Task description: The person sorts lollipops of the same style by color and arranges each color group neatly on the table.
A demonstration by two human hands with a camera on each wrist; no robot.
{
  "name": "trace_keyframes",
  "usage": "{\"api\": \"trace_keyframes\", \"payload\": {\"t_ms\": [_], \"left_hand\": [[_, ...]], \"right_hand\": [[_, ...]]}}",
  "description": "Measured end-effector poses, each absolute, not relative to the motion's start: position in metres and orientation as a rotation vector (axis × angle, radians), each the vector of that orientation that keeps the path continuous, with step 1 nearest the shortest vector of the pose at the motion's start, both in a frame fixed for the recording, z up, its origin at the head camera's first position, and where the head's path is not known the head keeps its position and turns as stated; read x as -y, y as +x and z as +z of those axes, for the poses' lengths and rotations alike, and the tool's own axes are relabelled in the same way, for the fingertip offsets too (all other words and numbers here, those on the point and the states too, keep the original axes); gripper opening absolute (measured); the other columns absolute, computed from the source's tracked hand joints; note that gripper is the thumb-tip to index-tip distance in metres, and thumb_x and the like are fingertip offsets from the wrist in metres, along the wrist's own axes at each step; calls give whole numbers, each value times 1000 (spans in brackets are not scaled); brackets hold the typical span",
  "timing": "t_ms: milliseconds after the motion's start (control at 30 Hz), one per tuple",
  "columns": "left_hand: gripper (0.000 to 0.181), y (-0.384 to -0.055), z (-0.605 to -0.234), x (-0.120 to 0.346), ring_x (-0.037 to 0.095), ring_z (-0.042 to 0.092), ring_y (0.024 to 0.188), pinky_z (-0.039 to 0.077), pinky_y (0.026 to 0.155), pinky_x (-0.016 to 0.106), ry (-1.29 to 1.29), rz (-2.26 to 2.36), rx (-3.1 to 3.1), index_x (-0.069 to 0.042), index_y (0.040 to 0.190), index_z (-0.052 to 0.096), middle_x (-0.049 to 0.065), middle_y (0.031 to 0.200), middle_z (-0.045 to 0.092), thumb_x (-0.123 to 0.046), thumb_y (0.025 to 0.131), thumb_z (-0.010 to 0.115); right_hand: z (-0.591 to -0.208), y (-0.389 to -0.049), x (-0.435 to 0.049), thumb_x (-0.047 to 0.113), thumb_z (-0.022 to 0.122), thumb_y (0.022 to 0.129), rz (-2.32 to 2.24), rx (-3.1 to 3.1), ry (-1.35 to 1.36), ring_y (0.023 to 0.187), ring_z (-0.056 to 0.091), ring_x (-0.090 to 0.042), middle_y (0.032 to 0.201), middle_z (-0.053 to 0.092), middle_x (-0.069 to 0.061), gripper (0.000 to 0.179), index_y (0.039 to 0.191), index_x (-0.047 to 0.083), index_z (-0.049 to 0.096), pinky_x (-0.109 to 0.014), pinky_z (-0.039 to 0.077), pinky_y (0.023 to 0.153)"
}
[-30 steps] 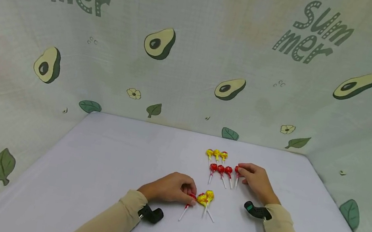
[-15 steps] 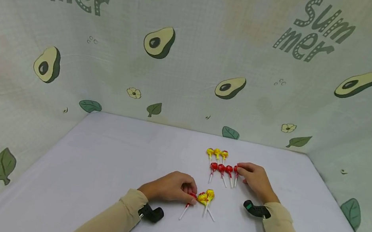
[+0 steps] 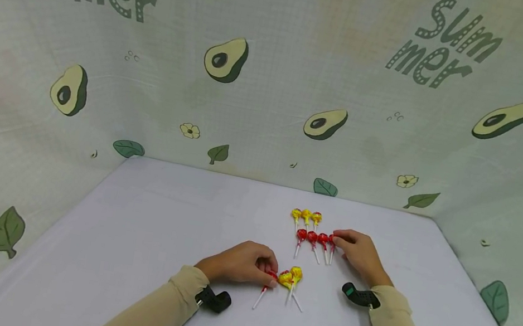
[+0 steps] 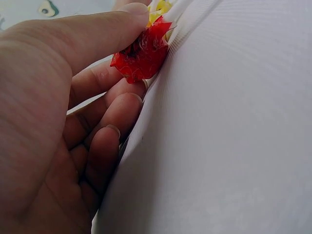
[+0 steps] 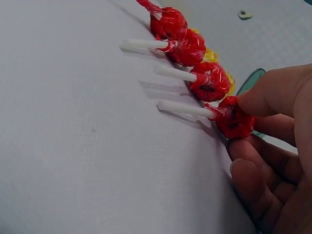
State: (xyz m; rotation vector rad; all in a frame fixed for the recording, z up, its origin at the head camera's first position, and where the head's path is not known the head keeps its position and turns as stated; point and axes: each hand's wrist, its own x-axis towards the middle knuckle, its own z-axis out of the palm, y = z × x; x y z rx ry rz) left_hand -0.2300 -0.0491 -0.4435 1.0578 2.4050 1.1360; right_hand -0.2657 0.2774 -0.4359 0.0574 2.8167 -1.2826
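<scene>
Thumb and fingers of my left hand (image 3: 241, 262) pinch the wrapped head of a red lollipop (image 4: 144, 53), whose white stick points toward me in the head view. Just right of it lie two yellow lollipops (image 3: 295, 274) with crossing sticks. Farther back, my right hand (image 3: 361, 252) pinches the head of another red lollipop (image 5: 234, 119) at the right end of a row. Several red lollipops (image 3: 312, 237) make up that row, heads close together. In the right wrist view the held one's stick lies along its neighbour's. My fingers partly cover both held heads.
Behind the red row, three yellow lollipops (image 3: 306, 215) lie side by side. Everything rests on a white-covered table (image 3: 174, 206). A printed avocado cloth (image 3: 264, 146) hangs behind the table and along both sides.
My right hand has slid slightly left with its red lollipop, narrowing the gap to the row. The left hand keeps its hold and has hardly moved.
</scene>
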Motion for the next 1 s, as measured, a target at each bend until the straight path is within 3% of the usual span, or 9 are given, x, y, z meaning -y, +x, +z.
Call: {"api": "trace_keyframes", "payload": {"t_ms": [233,600,1000], "left_hand": [[20,-229,-442,49,3,56,74,48,67,22,1052,1147,-2389,-25,95,70,-13,80,60,-38,85,81],[20,-229,-440,48,3,55,75,48,68,22,1025,1126,-2399,-26,95,69,-13,80,60,-38,85,81],[17,-229,-440,49,3,55,75,48,68,22,1048,1120,-2388,-26,96,69,-13,81,60,-37,87,79]], "right_hand": [[-436,-265,-277,30,59,101,-1283,-2825,67,108,54,-28,129,61,-15,40,132,6,62,-31,50,79],[-437,-260,-280,31,58,101,-1363,-2803,110,99,57,-26,127,62,-15,41,132,4,62,-31,50,79],[-438,-252,-289,38,55,103,-1484,-2759,169,95,62,-25,118,65,-15,46,134,5,60,-31,50,82]]}}
